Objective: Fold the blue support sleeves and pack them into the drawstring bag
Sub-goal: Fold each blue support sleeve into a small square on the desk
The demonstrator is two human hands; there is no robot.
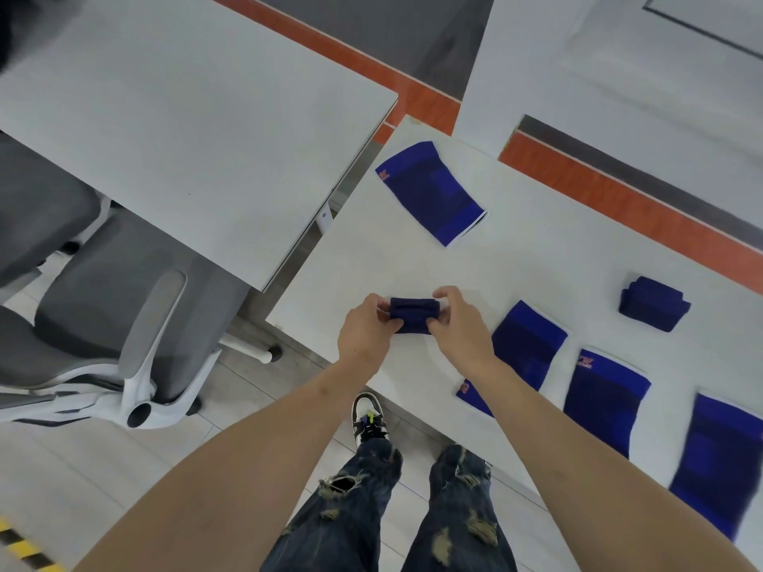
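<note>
A small folded blue sleeve point(413, 315) hangs just above the white table point(371, 262), pinched at both ends. My left hand point(365, 330) grips its left end and my right hand point(460, 324) grips its right end. One flat blue sleeve point(433, 192) lies at the table's far end. A folded dark-blue bundle point(652, 303) rests to the right. Three more flat sleeves lie along the near right: one point(526, 342) partly under my right forearm, another point(605, 400), and a third point(718, 460). No drawstring bag is in view.
A second white table point(186, 130) stands to the left across a narrow gap. A grey office chair point(111, 324) sits below it. My legs and a shoe point(369, 419) are at the table's near edge. Orange floor stripes run behind.
</note>
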